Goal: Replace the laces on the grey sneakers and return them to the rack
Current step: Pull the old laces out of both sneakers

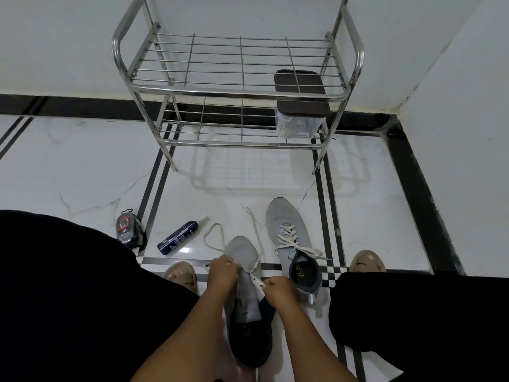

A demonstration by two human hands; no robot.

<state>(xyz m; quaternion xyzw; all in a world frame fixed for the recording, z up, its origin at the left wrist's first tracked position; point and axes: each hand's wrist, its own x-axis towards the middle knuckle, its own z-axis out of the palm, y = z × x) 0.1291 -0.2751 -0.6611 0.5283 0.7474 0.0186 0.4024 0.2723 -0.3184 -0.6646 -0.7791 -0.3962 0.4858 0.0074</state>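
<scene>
Left hand (221, 274) pinched cream lace (217, 238) | right hand (278, 289) gripped grey sneaker (243, 260) eyelet edge | laced sneaker (292, 244) beyond right hand.

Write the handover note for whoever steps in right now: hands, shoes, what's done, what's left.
Left hand and right hand each pinch the lace at the near sneaker, on the floor between the knees.
Far sneaker is laced, ends untied, on the floor to the right.
Rack holds only a lidded box; no shoes on it.
Left: finish lacing the near sneaker, tie both, put the pair on the rack.
</scene>
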